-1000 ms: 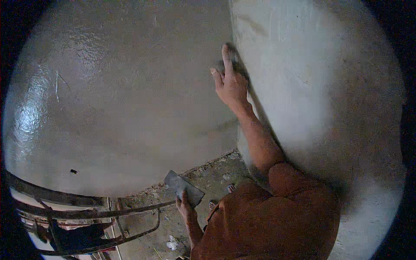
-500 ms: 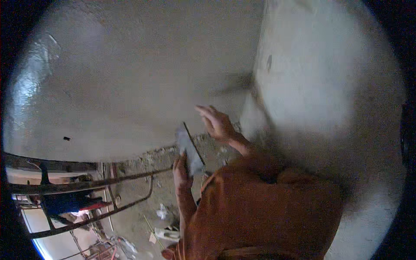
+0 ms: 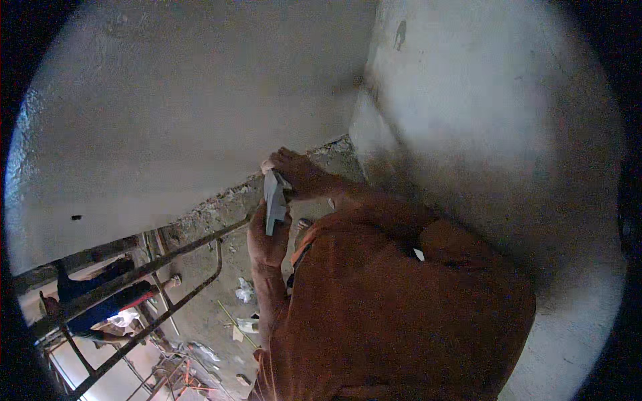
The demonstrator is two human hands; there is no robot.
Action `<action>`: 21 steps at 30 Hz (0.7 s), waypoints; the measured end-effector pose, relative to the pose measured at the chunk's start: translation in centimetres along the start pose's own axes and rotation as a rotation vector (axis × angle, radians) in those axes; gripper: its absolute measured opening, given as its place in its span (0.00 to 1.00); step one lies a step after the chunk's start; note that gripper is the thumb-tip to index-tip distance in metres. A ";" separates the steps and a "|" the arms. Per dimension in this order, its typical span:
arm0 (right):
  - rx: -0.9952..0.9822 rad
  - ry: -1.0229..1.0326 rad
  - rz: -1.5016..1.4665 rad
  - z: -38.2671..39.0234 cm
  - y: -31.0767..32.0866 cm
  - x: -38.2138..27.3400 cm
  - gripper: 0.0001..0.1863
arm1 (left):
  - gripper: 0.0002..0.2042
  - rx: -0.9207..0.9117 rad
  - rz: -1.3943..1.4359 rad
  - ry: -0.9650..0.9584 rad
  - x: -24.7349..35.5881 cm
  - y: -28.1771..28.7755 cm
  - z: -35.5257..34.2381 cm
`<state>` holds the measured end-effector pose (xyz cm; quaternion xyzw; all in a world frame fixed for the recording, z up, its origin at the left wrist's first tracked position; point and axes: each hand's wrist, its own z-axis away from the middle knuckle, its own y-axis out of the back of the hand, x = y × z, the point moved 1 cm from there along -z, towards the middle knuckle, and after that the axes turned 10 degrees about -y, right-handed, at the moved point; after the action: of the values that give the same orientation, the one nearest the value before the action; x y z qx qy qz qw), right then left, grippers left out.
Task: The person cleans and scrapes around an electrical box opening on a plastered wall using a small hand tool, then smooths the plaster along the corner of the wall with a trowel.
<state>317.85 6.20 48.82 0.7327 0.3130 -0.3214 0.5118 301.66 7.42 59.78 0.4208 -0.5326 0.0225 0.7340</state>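
Plate (image 3: 274, 194), flat and grey, clamped in left hand (image 3: 269, 244) | right hand (image 3: 295, 172) right at its upper end, grip unclear!

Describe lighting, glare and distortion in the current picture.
In the head view, a black fisheye rim rounds the corners; bluish glare edges the left wall; the right wall is bright but shadowed near the shirt; left hand and right hand look dim and grainy.

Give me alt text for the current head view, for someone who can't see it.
The wearer's left hand holds a flat grey rectangular plate, the right hand at its upper end, near a grey plastered wall. Lower left, another person in dark blue shows behind a brown tubular metal frame.
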 end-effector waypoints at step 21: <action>-0.735 -0.187 -0.788 -1.6 -4.9 -5.6 0.25 | 0.52 0.564 0.211 -0.199 -3.1 3.7 -0.1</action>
<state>310.87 8.39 50.99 0.3011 0.6088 -0.4218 0.6006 298.65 11.18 59.53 0.5503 -0.6154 0.2039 0.5262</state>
